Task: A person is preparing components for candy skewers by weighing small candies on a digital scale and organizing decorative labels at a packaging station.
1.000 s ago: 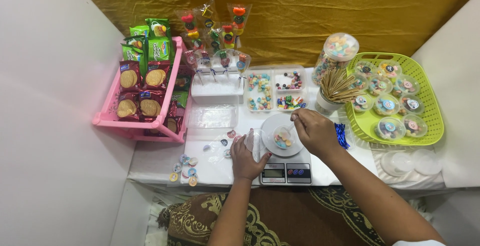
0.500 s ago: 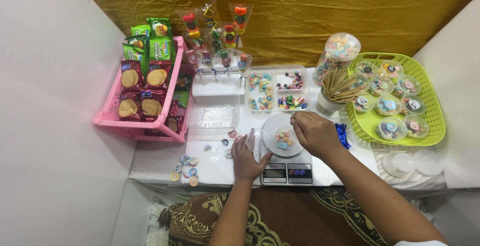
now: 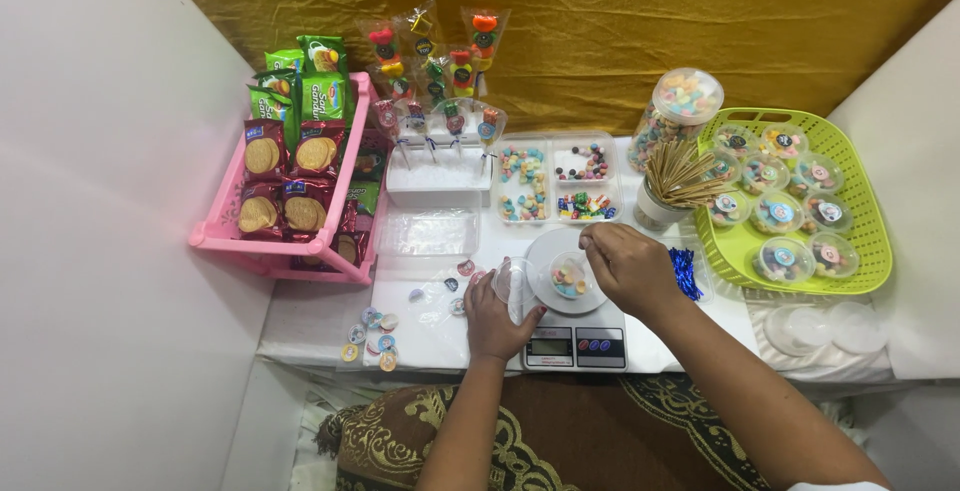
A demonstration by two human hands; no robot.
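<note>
A small clear cup (image 3: 568, 276) of coloured candies sits on the white kitchen scale (image 3: 572, 323) at lower centre. The right hand (image 3: 628, 266) hovers over it, fingertips pinched narrowly; what they pinch cannot be told. Just left, the left hand (image 3: 497, 316) holds a clear lid (image 3: 510, 279) upright. A green basket (image 3: 860, 213) lies right.

A pink rack (image 3: 222, 239) at the left holds red and green biscuit packets (image 3: 290, 151). Wrapped candy skewers (image 3: 432, 61) stand in a white block (image 3: 437, 173) against the gold cloth (image 3: 620, 21). A green basket (image 3: 862, 201) at the right contains lidded candy cups (image 3: 778, 213). Wooden sticks (image 3: 682, 173) fill a white cup beside a clear candy jar (image 3: 672, 111). Round stickers (image 3: 370, 339) lie near the table's front edge.
</note>
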